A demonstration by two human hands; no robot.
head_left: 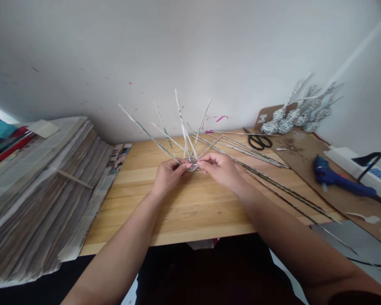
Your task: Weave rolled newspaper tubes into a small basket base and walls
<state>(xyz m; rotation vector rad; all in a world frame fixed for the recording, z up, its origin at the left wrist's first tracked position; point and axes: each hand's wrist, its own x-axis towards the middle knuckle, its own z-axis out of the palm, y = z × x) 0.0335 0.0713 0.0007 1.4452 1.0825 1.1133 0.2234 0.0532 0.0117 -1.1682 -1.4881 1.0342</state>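
Between my hands, just above the wooden table, is a small weaving of rolled paper tubes (194, 167), its base round and its long tubes fanning up and outward. My left hand (171, 173) pinches the left side of the base with thumb and fingers. From the right, my right hand (217, 166) pinches at the base with thumb and forefinger; the exact strand in its grip is hard to make out. Loose paper tubes (257, 169) lie behind and under my right forearm. Part of the woven base is hidden by my fingers.
Stacked newspapers (41, 203) fill the left side. Black-handled scissors (259, 141) lie at the back right, before several finished woven paper pieces (292, 118). A blue glue gun (339, 180) and a white power strip (362, 167) are at the right. A wall (178, 55) stands behind the table (203, 216).
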